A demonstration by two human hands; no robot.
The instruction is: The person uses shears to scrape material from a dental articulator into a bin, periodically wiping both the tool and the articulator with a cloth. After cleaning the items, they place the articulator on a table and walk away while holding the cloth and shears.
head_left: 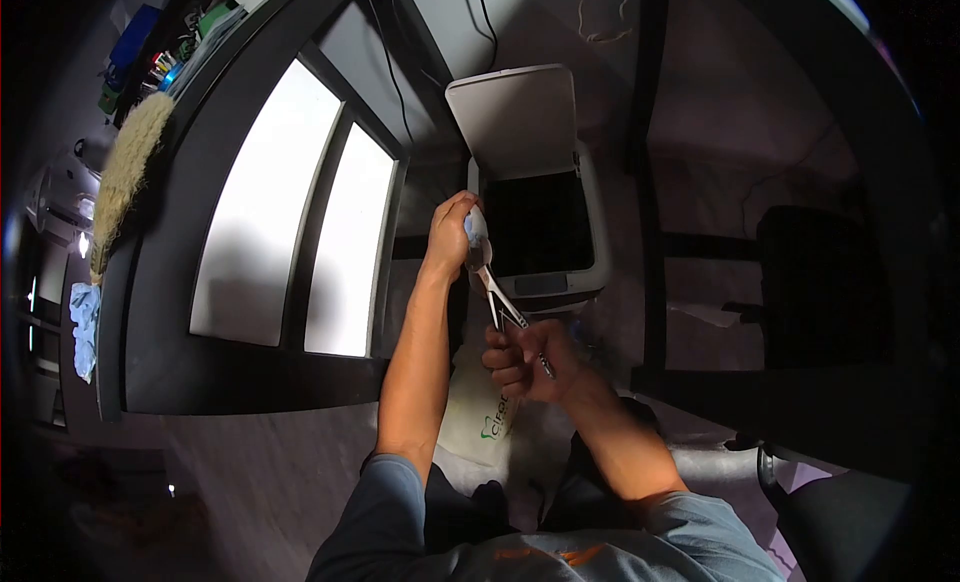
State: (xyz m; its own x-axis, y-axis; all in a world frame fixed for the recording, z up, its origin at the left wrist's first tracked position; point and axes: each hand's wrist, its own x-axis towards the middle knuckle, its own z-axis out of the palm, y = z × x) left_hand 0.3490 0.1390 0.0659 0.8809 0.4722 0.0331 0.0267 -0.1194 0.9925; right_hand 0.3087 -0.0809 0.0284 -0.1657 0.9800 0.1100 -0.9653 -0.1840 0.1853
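Observation:
My right hand is closed around the patterned handles of several slim metal utensils, which look like spoons. They point up and away from me. My left hand grips their far end, with a pale blue and white crumpled piece showing at its fingers, perhaps a cloth or wipe. A rounded shiny end shows just below it. Both hands are at the near left side of an open white bin. The bin's lid stands raised, and its inside is dark.
To the left is a black-framed table with bright white panels. On its far edge lie a straw-coloured brush and a crumpled blue cloth. A pale printed bag is below my hands. A dark chair stands at lower right.

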